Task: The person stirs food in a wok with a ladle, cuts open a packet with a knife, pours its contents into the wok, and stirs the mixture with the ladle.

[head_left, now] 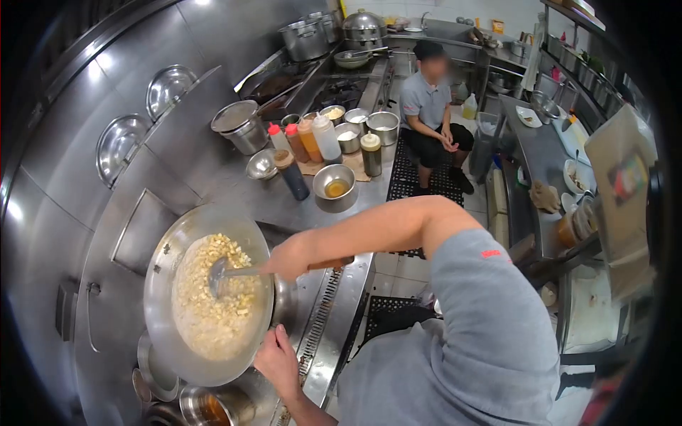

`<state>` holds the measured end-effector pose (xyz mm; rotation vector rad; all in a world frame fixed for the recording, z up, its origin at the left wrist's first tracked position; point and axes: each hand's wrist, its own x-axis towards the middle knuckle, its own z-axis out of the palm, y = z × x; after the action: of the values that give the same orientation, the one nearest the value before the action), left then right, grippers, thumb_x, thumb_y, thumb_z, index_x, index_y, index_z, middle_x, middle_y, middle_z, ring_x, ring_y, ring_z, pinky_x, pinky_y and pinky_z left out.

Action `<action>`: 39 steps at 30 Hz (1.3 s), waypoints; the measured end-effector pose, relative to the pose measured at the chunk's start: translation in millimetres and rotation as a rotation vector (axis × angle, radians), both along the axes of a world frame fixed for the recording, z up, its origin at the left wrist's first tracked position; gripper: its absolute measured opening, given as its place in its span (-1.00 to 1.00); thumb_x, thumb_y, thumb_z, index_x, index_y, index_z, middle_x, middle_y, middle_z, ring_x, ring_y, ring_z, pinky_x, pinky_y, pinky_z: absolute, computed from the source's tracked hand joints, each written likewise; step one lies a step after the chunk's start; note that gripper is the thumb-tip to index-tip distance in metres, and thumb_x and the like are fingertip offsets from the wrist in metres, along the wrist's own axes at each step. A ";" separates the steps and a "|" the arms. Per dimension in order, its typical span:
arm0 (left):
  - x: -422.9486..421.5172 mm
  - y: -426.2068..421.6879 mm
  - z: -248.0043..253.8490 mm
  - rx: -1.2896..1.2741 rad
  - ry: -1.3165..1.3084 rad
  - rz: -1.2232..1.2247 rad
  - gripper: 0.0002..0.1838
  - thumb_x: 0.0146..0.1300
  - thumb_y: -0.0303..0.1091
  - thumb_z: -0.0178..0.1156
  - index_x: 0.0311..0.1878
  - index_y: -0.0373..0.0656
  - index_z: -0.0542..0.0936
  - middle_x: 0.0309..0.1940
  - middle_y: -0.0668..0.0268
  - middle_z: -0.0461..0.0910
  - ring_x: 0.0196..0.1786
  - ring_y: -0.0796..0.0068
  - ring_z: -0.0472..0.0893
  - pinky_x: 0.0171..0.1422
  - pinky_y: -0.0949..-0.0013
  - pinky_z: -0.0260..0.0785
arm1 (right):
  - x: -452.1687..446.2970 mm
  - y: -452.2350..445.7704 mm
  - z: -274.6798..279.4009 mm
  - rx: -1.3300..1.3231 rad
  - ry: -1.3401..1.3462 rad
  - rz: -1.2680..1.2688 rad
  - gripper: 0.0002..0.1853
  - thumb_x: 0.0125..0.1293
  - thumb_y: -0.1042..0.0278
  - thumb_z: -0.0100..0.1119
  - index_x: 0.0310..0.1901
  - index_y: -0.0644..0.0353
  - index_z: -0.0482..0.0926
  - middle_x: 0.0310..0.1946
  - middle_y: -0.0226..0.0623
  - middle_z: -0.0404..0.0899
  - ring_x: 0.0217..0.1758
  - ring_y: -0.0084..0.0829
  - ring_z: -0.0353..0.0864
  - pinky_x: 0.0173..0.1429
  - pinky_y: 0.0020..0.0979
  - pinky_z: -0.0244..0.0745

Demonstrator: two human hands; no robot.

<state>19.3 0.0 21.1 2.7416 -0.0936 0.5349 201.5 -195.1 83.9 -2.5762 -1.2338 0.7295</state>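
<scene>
In the large metal wok (pixel 162 284), diced pale yellow pieces (pixel 217 252) lie in a cloudy, light liquid. My right hand (pixel 290 255) is closed around the wooden handle of a ladle (pixel 245 271), whose metal bowl dips among the pieces. At the near edge of the wok is my left hand (pixel 278 361), its fingers curled at the rim and its thumb raised. The fingers' exact hold is partly hidden.
Beyond the wok stand a bowl of yellow liquid (pixel 337 187), squeeze bottles (pixel 327 138) and several metal pots. A pot with brown liquid (pixel 213 408) sits below the wok. Another person (pixel 428 96) in a grey shirt sits in the aisle. Counters (pixel 529 149) line the far right.
</scene>
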 end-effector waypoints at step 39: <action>0.5 0.6 -4.1 -0.097 -0.035 0.044 -0.61 0.39 -0.03 0.22 -0.48 -0.09 0.53 -0.61 0.20 0.61 -0.53 0.09 0.63 -0.46 0.06 0.41 | 38.6 5.0 26.6 0.479 0.230 -0.380 -0.25 0.33 0.42 0.16 0.54 0.28 0.14 -0.47 -0.36 0.55 -0.66 -0.59 0.42 -0.55 -0.41 0.44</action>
<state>19.7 0.6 17.0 2.6462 -0.0152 0.5835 240.0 -190.1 110.5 -2.1632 -0.7104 0.5479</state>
